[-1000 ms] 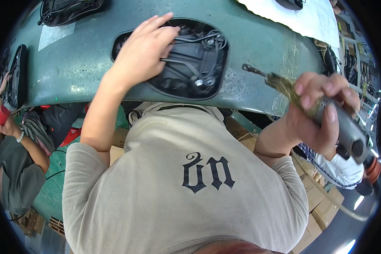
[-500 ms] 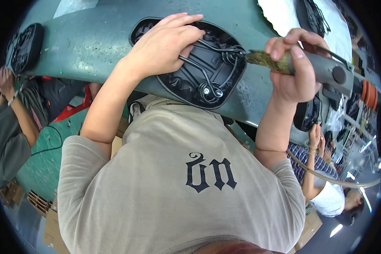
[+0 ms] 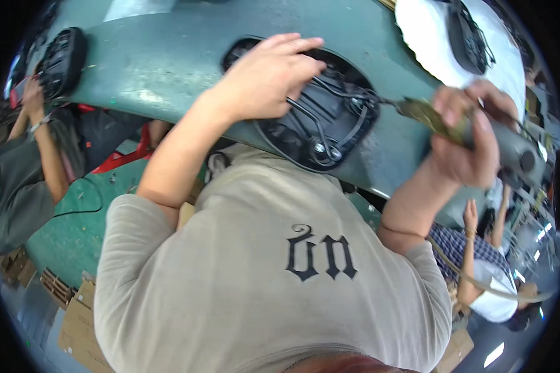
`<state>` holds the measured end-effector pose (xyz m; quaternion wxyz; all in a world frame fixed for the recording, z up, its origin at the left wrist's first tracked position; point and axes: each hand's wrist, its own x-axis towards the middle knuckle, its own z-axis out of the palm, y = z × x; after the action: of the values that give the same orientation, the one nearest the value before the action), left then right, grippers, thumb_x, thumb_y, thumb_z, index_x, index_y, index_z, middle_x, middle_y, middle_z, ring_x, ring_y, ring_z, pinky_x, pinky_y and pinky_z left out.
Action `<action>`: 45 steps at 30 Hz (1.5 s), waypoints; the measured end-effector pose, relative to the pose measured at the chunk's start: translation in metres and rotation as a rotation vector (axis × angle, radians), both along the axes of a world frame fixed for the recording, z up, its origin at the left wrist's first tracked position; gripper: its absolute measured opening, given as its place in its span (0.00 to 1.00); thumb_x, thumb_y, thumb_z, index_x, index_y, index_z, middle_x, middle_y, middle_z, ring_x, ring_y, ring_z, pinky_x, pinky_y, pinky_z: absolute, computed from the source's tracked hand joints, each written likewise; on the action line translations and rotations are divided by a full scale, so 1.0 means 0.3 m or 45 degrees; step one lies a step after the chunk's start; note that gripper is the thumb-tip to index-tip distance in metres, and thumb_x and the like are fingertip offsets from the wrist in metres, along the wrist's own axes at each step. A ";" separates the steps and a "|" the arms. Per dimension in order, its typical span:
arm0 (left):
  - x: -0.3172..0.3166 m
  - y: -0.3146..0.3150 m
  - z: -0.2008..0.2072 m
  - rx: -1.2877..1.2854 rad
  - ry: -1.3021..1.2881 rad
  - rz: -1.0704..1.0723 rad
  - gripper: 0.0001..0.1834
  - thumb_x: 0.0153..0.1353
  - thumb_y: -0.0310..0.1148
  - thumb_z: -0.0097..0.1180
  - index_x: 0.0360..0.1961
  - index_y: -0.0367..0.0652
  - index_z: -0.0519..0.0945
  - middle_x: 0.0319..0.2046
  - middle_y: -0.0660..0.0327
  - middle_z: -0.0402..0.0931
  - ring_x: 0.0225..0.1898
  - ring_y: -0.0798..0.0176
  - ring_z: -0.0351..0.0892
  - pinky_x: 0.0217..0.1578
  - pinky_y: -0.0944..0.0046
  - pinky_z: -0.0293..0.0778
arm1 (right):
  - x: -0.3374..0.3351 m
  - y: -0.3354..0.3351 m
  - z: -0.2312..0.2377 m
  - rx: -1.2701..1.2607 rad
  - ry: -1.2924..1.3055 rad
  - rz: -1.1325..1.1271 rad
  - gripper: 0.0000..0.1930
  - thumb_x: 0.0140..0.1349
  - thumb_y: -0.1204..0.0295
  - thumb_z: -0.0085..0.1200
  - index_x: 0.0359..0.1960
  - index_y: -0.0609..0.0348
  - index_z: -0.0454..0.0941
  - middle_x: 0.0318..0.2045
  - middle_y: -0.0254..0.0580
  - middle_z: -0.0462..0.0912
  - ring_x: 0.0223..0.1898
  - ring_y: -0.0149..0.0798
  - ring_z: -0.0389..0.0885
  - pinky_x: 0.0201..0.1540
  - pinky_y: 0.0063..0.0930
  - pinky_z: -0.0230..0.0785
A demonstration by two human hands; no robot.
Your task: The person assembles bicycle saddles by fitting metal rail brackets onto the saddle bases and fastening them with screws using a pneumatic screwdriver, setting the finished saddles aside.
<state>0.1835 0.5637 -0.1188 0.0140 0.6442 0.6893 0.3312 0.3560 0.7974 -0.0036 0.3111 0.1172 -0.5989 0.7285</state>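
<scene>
A black bicycle saddle (image 3: 284, 138) lies upside down at the table's near edge, its hollow underside up. Inside it sits a black bent-wire frame (image 3: 316, 121) with coil springs and a bright bolt at the near right. My left hand (image 3: 264, 81) lies over the frame's rods, its fingers curving around them. To the right of the saddle, my right hand (image 3: 469, 133) is wrapped around a grey power screwdriver (image 3: 515, 152) with a yellow-green taped nose. Its thin bit points left toward the saddle's right rim; motion blurs it, so contact cannot be told.
The green table (image 3: 161, 68) stretches to the left and away. A white sheet (image 3: 420, 37) at the far right carries another black saddle (image 3: 466, 40). A further saddle (image 3: 64, 62) stands at left by a co-worker's hands (image 3: 34, 102). Another co-worker (image 3: 479, 267) is at lower right.
The screwdriver and my right hand have drawn back to the right and nearer, away from the saddle's spring. My left hand stays on the frame. The whole view has shifted slightly.
</scene>
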 end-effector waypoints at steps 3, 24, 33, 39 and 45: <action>0.018 -0.068 0.025 -0.140 -0.021 0.186 0.19 0.56 0.21 0.59 0.51 0.42 0.82 0.47 0.62 0.85 0.68 0.50 0.72 0.71 0.40 0.60 | 0.093 0.037 0.034 -0.040 -0.053 -0.113 0.23 0.65 0.76 0.47 0.64 0.62 0.71 0.51 0.62 0.74 0.33 0.39 0.79 0.42 0.44 0.70; -0.223 -0.355 -0.027 0.343 0.164 1.551 0.30 0.58 0.34 0.69 0.59 0.33 0.72 0.71 0.32 0.57 0.75 0.32 0.52 0.72 0.40 0.51 | 0.444 0.364 -0.261 -0.393 -1.072 -1.363 0.13 0.64 0.76 0.59 0.49 0.67 0.77 0.28 0.41 0.80 0.25 0.36 0.82 0.30 0.32 0.81; 0.060 -0.065 -0.063 0.303 -0.019 0.442 0.19 0.53 0.22 0.67 0.47 0.40 0.79 0.62 0.47 0.73 0.67 0.42 0.71 0.66 0.46 0.66 | 0.378 0.257 -0.260 -0.339 -1.275 -1.112 0.13 0.59 0.77 0.60 0.46 0.65 0.74 0.27 0.40 0.78 0.21 0.35 0.80 0.26 0.33 0.77; 0.096 0.069 -0.043 0.121 -0.147 0.045 0.42 0.46 0.38 0.79 0.62 0.38 0.74 0.70 0.46 0.65 0.70 0.40 0.67 0.66 0.46 0.68 | 0.352 -0.001 -0.178 -0.259 -1.285 -0.517 0.12 0.54 0.80 0.58 0.40 0.64 0.73 0.52 0.61 0.83 0.23 0.32 0.82 0.28 0.29 0.75; 0.163 0.138 -0.076 0.044 -0.459 -0.138 0.48 0.41 0.43 0.82 0.63 0.36 0.73 0.72 0.42 0.59 0.70 0.38 0.66 0.66 0.48 0.70 | 0.254 -0.142 -0.040 -0.166 -0.986 -0.295 0.14 0.55 0.84 0.57 0.43 0.64 0.71 0.52 0.66 0.82 0.26 0.31 0.82 0.30 0.28 0.76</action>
<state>0.2323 0.6050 -0.1417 0.1441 0.6106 0.6341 0.4520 0.4322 0.7549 -0.0157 0.1495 -0.2538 -0.6336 0.7154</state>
